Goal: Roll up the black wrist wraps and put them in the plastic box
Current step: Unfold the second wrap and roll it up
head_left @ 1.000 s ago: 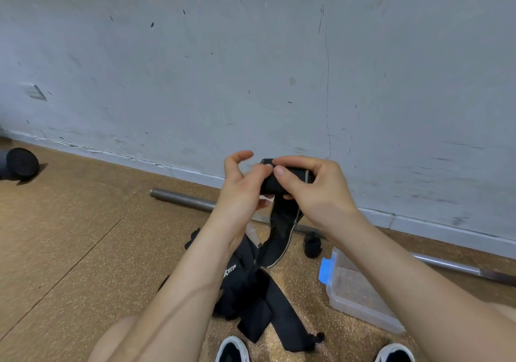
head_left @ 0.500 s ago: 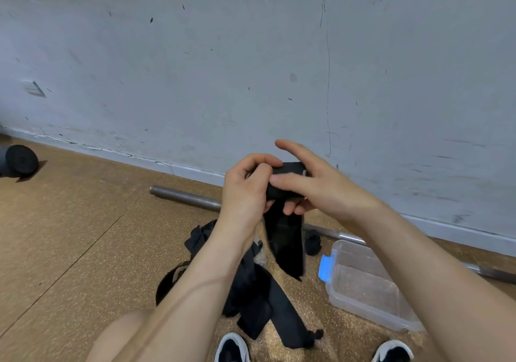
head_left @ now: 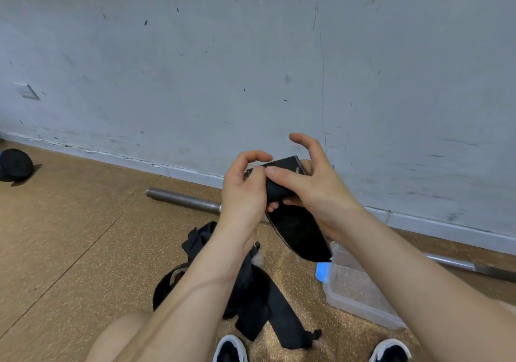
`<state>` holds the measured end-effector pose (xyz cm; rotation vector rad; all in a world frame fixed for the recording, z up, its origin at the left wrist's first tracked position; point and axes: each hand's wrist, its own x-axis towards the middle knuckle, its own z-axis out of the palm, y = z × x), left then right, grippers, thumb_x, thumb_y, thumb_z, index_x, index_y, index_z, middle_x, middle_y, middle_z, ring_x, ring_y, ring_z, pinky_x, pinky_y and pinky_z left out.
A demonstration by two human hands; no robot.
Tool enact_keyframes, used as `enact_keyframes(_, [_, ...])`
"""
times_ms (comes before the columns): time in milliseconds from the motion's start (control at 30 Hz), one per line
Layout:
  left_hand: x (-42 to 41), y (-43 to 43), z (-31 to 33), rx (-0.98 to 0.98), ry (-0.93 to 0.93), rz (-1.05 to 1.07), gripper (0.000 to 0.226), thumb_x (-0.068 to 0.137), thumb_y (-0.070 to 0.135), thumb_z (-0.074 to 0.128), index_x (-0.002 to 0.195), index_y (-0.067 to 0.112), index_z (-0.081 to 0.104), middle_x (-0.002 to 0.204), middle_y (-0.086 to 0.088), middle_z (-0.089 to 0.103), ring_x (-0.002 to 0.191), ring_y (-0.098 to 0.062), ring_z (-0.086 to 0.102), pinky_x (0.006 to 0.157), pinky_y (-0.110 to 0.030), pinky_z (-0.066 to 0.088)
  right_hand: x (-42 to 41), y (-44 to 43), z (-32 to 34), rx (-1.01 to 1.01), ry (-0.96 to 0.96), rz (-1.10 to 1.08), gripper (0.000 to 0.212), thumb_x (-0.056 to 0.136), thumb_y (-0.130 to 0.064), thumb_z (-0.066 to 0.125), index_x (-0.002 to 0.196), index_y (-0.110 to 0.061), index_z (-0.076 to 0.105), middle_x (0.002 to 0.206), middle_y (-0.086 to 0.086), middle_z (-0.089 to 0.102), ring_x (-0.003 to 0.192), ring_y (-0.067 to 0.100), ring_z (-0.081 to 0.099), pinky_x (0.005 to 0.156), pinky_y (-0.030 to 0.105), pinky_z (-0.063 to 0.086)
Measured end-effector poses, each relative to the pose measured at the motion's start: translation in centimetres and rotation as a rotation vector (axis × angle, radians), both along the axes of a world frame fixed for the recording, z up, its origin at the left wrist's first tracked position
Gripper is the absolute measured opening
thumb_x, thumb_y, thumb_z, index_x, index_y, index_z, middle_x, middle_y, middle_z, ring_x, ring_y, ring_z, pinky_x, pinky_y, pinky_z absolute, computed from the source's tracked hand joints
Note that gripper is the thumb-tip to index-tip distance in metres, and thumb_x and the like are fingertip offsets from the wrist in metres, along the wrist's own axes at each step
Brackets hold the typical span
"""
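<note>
**Roll nearly wound, tail growing short**

The black wrist wrap (head_left: 280,191) is held up between both hands, in front of the wall. The left hand (head_left: 244,194) pinches one end of the roll, and the right hand (head_left: 314,187) clamps it with thumb over and fingers under, index finger lifted clear. A second ago the tail hung down to the pile of wraps (head_left: 251,300); now it ends above the plastic box (head_left: 360,310), so few turns seem left

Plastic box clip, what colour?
Blue. The clip is on the clear plastic box; the head view shows it best.
</note>
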<state>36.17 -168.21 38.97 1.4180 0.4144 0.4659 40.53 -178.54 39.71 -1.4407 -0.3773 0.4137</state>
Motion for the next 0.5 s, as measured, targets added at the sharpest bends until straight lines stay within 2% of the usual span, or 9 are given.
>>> enact_keyframes(67, [0.0, -0.1, 0.0, -0.023, -0.051, 0.062, 0.032, 0.094, 0.0, 0.037, 0.093, 0.021, 0.06, 0.067, -0.003, 0.063, 0.052, -0.014, 0.054, 0.043, -0.024, 0.04, -0.4, 0.5, -0.6, 0.131, 0.043, -0.057, 0.078, 0.08, -0.01, 0.079, 0.141, -0.033, 0.035, 0.095, 0.009, 0.064, 0.069, 0.021, 0.067, 0.069, 0.037, 0.059])
enact_keyframes(133, [0.1, -0.3, 0.0, -0.075, -0.107, 0.117, 0.033, 0.093, -0.003, 0.034, 0.094, 0.019, 0.058, 0.066, -0.004, 0.061, 0.054, -0.013, 0.053, 0.045, -0.023, 0.041, -1.0, 1.2, -1.0, 0.215, 0.107, -0.101, 0.082, 0.077, -0.006, 0.081, 0.141, -0.029, 0.035, 0.108, 0.011, 0.067, 0.083, 0.02, 0.071, 0.08, 0.038, 0.058])
enact_keyframes(200, [0.3, -0.6, -0.2, -0.132, -0.152, 0.17, 0.032, 0.093, -0.004, 0.034, 0.093, 0.018, 0.056, 0.074, -0.01, 0.059, 0.059, -0.016, 0.054, 0.047, -0.022, 0.042, -1.6, 1.8, -1.5, 0.294, 0.18, -0.12, 0.064, 0.08, -0.005, 0.078, 0.134, -0.016, 0.047, 0.114, 0.011, 0.07, 0.101, 0.022, 0.071, 0.089, 0.037, 0.056])
enact_keyframes(267, [0.4, -1.0, -0.6, -0.151, -0.157, 0.223, 0.032, 0.094, -0.003, 0.036, 0.091, 0.021, 0.057, 0.08, -0.01, 0.058, 0.07, -0.019, 0.056, 0.055, -0.025, 0.046, -2.5, 2.4, -1.8, 0.316, 0.219, -0.106, 0.036, 0.087, -0.011, 0.073, 0.121, -0.009, 0.06, 0.11, 0.008, 0.074, 0.103, 0.022, 0.071, 0.083, 0.031, 0.057])
enact_keyframes(300, [0.4, -1.2, -0.8, -0.147, -0.151, 0.235, 0.031, 0.095, 0.0, 0.037, 0.091, 0.024, 0.057, 0.083, -0.008, 0.06, 0.074, -0.02, 0.057, 0.06, -0.028, 0.048, -2.8, 2.6, -2.0, 0.306, 0.229, -0.102, 0.026, 0.091, -0.015, 0.069, 0.116, -0.009, 0.064, 0.106, 0.007, 0.075, 0.101, 0.02, 0.072, 0.08, 0.029, 0.057])
enact_keyframes(367, [0.3, -1.5, -1.1, -0.135, -0.122, 0.225, 0.028, 0.099, 0.008, 0.039, 0.096, 0.029, 0.057, 0.096, -0.008, 0.064, 0.085, -0.021, 0.063, 0.069, -0.03, 0.051, -2.9, 2.8, -2.1, 0.256, 0.193, -0.131, 0.018, 0.095, -0.021, 0.064, 0.11, -0.012, 0.067, 0.101, 0.006, 0.076, 0.097, 0.018, 0.073, 0.083, 0.032, 0.059])
enact_keyframes(433, [0.2, -1.7, -1.1, -0.081, -0.059, 0.162, 0.023, 0.103, 0.015, 0.039, 0.105, 0.033, 0.055, 0.111, -0.009, 0.065, 0.097, -0.02, 0.066, 0.074, -0.027, 0.053, -1.8, 2.7, -2.2, 0.14, 0.069, -0.218, 0.016, 0.096, -0.027, 0.063, 0.105, -0.014, 0.069, 0.098, 0.005, 0.076, 0.094, 0.018, 0.073, 0.086, 0.04, 0.059])
enact_keyframes(500, [-0.2, -1.8, -1.1, 0.072, -0.013, 0.045, 0.021, 0.104, 0.019, 0.039, 0.116, 0.034, 0.049, 0.114, -0.006, 0.065, 0.101, -0.015, 0.065, 0.082, -0.028, 0.055, -0.5, 2.2, -1.9, -0.001, -0.061, -0.313, 0.018, 0.095, -0.031, 0.064, 0.101, -0.015, 0.068, 0.094, 0.004, 0.075, 0.091, 0.018, 0.072, 0.086, 0.046, 0.058])
